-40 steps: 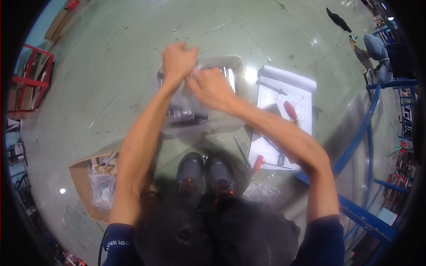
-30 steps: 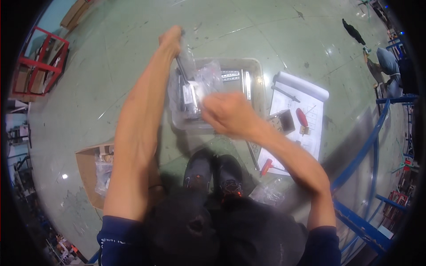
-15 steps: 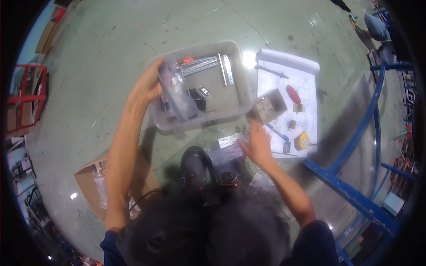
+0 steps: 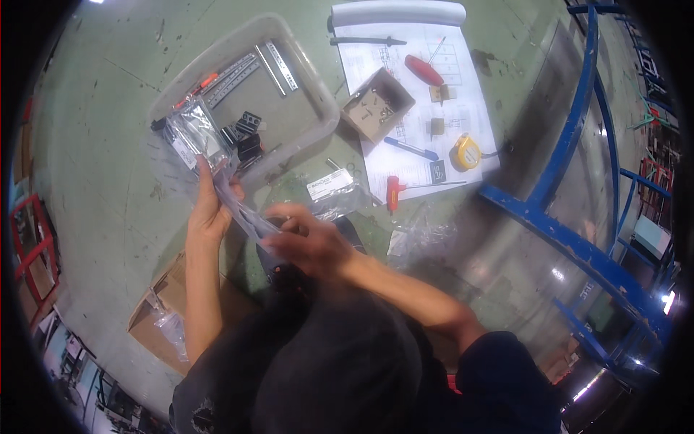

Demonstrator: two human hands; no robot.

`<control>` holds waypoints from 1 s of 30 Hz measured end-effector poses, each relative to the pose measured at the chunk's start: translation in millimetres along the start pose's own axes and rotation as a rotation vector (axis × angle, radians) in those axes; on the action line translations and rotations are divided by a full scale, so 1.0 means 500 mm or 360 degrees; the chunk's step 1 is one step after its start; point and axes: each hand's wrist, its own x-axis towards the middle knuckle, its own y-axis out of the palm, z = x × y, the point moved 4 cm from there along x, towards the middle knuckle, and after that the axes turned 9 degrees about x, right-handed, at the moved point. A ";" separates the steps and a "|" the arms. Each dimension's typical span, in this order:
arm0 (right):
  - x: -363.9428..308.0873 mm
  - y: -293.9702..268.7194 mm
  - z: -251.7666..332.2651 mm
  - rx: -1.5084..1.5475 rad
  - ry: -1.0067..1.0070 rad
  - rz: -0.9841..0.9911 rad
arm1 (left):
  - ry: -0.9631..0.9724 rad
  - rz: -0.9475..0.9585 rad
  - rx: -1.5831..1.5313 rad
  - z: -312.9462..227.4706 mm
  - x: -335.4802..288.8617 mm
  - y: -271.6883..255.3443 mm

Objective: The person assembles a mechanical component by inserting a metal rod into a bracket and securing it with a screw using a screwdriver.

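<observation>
A long clear plastic bag (image 4: pixel 238 206) runs slantwise over the near left edge of a translucent plastic bin (image 4: pixel 327 119). My left hand (image 4: pixel 210 210) is closed round its middle, thumb on top. At its near end, my right hand (image 4: pixel 307 242) has its fingers curled on the plastic, slightly blurred. Shiny packaged parts (image 4: pixel 195 134) show just beyond my left thumb; whether they belong to the same bag I cannot tell. Inside the bin lie slotted metal rails (image 4: pixel 230 81), an orange-handled tool (image 4: pixel 206 83) and small black and metal pieces (image 4: pixel 244 129).
Right of the bin, a small cardboard box (image 4: pixel 376 108) of screws stands against a drawing sheet (image 4: pixel 455 94) bearing a red-handled tool (image 4: pixel 423 70), blue pen (image 4: pixel 410 148) and yellow tape measure (image 4: pixel 467 152). A labelled bag (image 4: pixel 334 194) lies nearer. A blue metal frame (image 4: pixel 571 253) stands right.
My right hand has moved left from beside the small box to the bag's near end. My left hand has come nearer with the bag. The view has shifted, and the labelled bag lies free.
</observation>
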 end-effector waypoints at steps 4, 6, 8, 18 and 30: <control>-0.014 -0.009 0.001 0.0009 0.0050 0.0178 | 0.0081 -0.0183 0.0034 -0.004 0.001 -0.016; -0.015 -0.009 -0.001 -0.0114 0.0005 0.0060 | 0.0087 -0.0243 -0.0023 -0.004 0.004 -0.028; -0.018 -0.007 -0.006 -0.0059 -0.0005 0.0079 | -0.0058 -0.0112 -0.0139 0.006 0.007 -0.028; 0.021 -0.063 0.077 0.0775 0.0280 -0.0006 | 0.0393 -0.0269 0.0539 0.035 -0.047 0.071; -0.076 -0.308 0.225 0.0537 -0.0420 -0.1130 | 0.1876 0.0564 0.2298 0.190 -0.065 0.101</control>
